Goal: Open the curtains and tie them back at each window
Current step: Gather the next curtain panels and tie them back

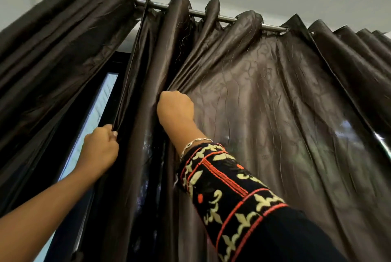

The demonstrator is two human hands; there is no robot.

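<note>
gripping the right curtain (275,103) by its edge in the left hand (99,147) and by a higher fold in the right hand (175,109), mostly spread along the rod (203,13) beside a strip of window (101,100); likely to jam or tear if tugged downward.

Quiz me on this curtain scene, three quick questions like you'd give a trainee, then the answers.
1. True or false: the right hand grips a fold of the curtain higher up than the left hand does.
2. What does the curtain hang from? A) a metal rod B) a cord with pegs C) a plastic ceiling track
3. Fill in: the strip of window shows in the gap beside the ___ hand.

Key: 1 true; 2 A; 3 left.
</note>
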